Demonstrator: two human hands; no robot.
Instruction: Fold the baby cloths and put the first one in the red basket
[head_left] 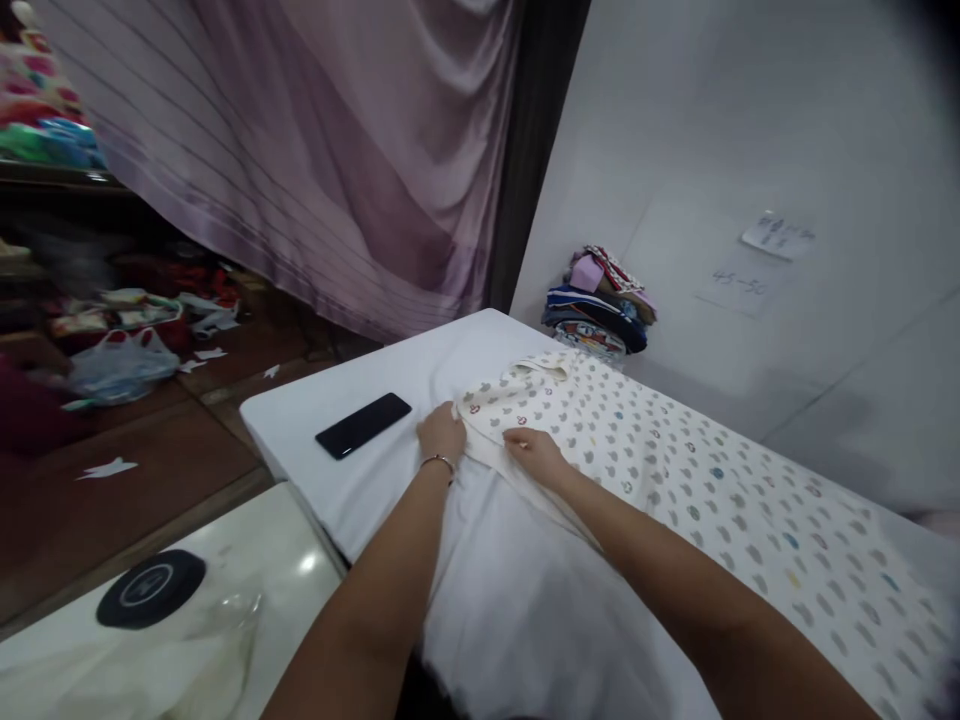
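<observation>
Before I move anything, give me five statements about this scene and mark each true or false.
1. The left hand and right hand are both at an edge of the patterned cloth. True.
2. A bracelet circles the right wrist. False: it is on the left wrist.
3. The black phone lies face down under the patterned cloth. False: it lies uncovered, beside the left hand.
4. A handwritten paper is on the wall. True.
5. The curtain is bright green. False: it is pinkish purple.
</observation>
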